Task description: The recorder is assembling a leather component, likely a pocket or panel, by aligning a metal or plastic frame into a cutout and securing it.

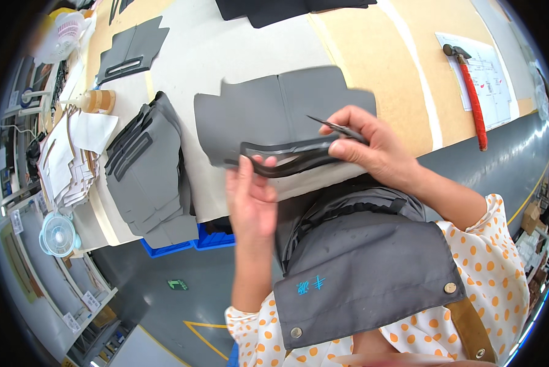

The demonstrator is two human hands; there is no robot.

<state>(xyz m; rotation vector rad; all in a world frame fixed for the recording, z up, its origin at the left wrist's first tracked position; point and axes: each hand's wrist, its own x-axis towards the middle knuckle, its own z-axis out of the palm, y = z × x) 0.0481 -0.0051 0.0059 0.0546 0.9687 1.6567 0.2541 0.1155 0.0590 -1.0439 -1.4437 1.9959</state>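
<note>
I find the grey panel (pixel 244 110) at the near edge of the bench (pixel 372 49), about midway along it, lifted at its near side and slightly blurred. A long black-rimmed slot (pixel 293 147) runs along that side; the rim's lower band bows away from the upper one.

My left hand (pixel 251 196) is closed on the panel at the slot's left end, thumb and fingertips at the black rim. My right hand (pixel 372 150) grips a slim dark pointed tool (pixel 343 129) between thumb and forefinger, over the slot's right end, the tip directed left across the panel. I cannot tell whether its other fingers also bear on the panel.

To the left, along the near edge, I note a stack of grey panels (pixel 155 183) with black-rimmed slots. Beyond it, by the left edge, stand a pile of white and brown sheets (pixel 66 165) and a tape roll (pixel 101 101). Near the right end of the near edge, a red-handled hammer (pixel 474 98) lies partly on a white paper (pixel 496 79), its handle end reaching the edge.
</note>
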